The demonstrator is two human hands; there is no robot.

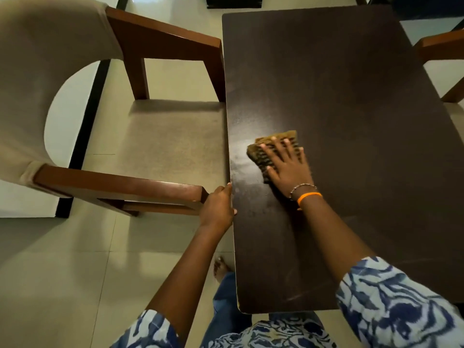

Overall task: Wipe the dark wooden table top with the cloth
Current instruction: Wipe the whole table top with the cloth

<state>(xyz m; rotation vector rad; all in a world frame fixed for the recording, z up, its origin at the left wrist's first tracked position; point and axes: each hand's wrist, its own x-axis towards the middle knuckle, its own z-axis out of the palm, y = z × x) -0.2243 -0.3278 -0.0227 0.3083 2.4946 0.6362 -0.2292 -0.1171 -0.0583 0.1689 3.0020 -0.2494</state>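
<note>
The dark wooden table top [339, 101] fills the right half of the head view, with faint smears near its left side. A folded yellow-brown cloth [271, 143] lies on it close to the left edge. My right hand [286, 164] presses flat on the cloth, fingers spread over it, with bracelets at the wrist. My left hand [219, 207] grips the table's left edge, thumb on top and fingers wrapped under.
A wooden armchair [155, 46] with beige seat and back stands tight against the table's left side. Another wooden chair [442, 46] shows at the right edge. Pale floor tiles [62, 272] lie below. My bare foot [221, 268] is by the table's near corner.
</note>
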